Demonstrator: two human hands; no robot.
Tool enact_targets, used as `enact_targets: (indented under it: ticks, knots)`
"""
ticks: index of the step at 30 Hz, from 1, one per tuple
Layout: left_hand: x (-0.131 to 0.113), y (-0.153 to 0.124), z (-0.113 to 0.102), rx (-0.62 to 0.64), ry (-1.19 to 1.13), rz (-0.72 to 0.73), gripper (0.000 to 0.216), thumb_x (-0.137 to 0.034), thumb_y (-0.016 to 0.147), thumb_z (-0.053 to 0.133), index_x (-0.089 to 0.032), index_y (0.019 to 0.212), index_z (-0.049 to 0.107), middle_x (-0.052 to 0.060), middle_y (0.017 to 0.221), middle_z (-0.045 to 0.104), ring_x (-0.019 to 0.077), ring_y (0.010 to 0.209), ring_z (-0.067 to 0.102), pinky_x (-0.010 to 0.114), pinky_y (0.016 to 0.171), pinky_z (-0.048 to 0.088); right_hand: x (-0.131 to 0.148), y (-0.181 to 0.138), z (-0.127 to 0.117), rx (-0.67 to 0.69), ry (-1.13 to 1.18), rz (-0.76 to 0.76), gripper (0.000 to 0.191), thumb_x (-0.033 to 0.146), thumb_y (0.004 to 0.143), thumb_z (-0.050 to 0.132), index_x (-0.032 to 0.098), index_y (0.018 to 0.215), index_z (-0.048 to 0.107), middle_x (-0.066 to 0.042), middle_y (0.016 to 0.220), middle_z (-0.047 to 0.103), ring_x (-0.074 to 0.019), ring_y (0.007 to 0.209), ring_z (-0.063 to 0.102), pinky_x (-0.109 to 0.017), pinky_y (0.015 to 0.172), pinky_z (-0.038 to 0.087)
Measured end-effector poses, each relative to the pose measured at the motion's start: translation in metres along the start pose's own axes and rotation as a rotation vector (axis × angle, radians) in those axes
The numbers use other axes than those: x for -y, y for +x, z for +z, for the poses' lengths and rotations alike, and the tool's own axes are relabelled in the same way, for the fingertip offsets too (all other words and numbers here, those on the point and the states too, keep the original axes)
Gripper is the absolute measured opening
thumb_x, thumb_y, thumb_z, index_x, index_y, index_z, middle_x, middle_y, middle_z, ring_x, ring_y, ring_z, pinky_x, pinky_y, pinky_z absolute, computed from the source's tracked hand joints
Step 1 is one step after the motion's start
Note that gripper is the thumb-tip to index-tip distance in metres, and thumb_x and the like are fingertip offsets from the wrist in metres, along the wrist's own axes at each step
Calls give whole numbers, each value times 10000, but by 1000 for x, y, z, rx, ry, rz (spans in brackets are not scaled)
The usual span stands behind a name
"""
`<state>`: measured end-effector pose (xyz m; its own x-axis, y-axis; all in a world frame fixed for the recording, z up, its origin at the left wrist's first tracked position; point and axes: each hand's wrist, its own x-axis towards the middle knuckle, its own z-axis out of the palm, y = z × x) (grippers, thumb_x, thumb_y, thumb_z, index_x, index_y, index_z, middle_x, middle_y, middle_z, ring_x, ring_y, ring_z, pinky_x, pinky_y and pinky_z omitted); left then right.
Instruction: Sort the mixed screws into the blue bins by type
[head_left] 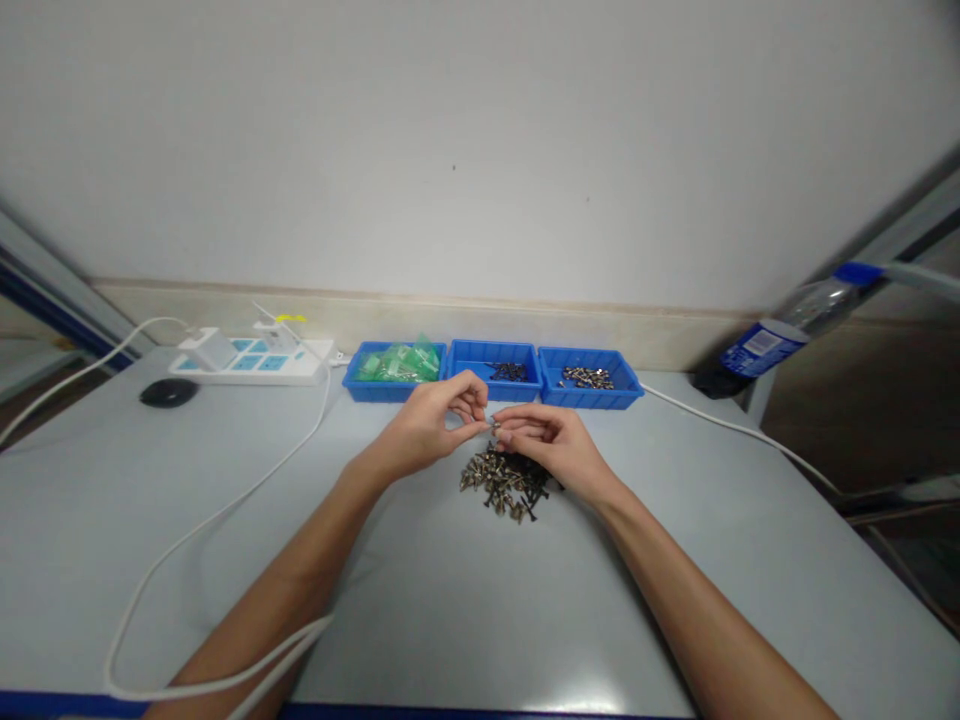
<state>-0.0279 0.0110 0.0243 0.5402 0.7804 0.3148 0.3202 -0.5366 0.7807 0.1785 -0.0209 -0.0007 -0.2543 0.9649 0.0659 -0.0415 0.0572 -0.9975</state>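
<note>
A small silvery screw (495,428) shows at the fingertips of my right hand (553,442), which is closed in a pinch. My left hand (441,415) comes in from the other side, its thumb and fingers curled together close to that screw. Whatever its fingertips grip is too small to make out. Just below both hands lies a loose pile of screws (502,482), some silvery and some black. Part of the pile is hidden under my right hand.
Behind the hands stand three blue trays: one with green plastic bags (401,362), a middle one with black screws (510,371), and one with silvery pieces (589,378). A power strip (255,362), black mouse (169,393), white cable (217,520) and leaning bottle (780,335) flank them.
</note>
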Motion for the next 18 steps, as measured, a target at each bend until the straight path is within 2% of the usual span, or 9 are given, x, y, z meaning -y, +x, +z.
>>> enact_targets:
  ticks: [4, 8, 11, 13, 16, 18]
  knots:
    - [-3, 0, -1, 31, 12, 24, 120, -221, 846, 650, -177, 918, 564, 17, 874, 637, 129, 795, 624, 272, 780, 527, 2, 0, 0, 5, 63, 15, 266, 353, 693, 823, 191, 889, 747, -32, 757, 745, -154, 668, 703, -297, 668, 584]
    - [-5, -3, -7, 175, 95, 4, 130, -261, 832, 669, -180, 889, 585, -2, 807, 623, 123, 721, 599, 243, 690, 485, 2, 2, -2, -43, 88, 23, 250, 334, 670, 837, 187, 849, 742, -15, 723, 729, -138, 635, 683, -265, 635, 557]
    - [-2, -6, -9, 351, 145, -58, 284, -305, 725, 776, -191, 915, 598, -30, 723, 601, 125, 641, 580, 231, 603, 449, 0, 5, -6, -182, 85, -9, 250, 331, 656, 846, 191, 836, 744, -13, 710, 720, -137, 610, 664, -275, 636, 547]
    - [2, -7, -8, 439, 137, -93, 368, -315, 662, 820, -193, 931, 599, -33, 715, 601, 127, 615, 572, 230, 573, 438, -1, 7, -10, -331, 106, -63, 270, 327, 662, 841, 197, 878, 745, -20, 739, 729, -151, 645, 672, -301, 680, 555]
    - [8, -8, -5, 472, 108, -133, 320, -261, 677, 784, -185, 924, 595, -24, 717, 609, 130, 609, 581, 229, 568, 443, -4, 11, -18, -563, 169, -146, 348, 290, 683, 816, 210, 1011, 727, -61, 941, 758, -195, 829, 709, -352, 795, 563]
    - [9, -7, -3, 458, 104, -141, 247, -193, 699, 721, -178, 908, 592, -20, 704, 609, 131, 613, 588, 228, 577, 449, -5, 12, -22, -650, 186, -159, 417, 265, 694, 795, 222, 1098, 701, -86, 1092, 738, -217, 925, 708, -382, 837, 563]
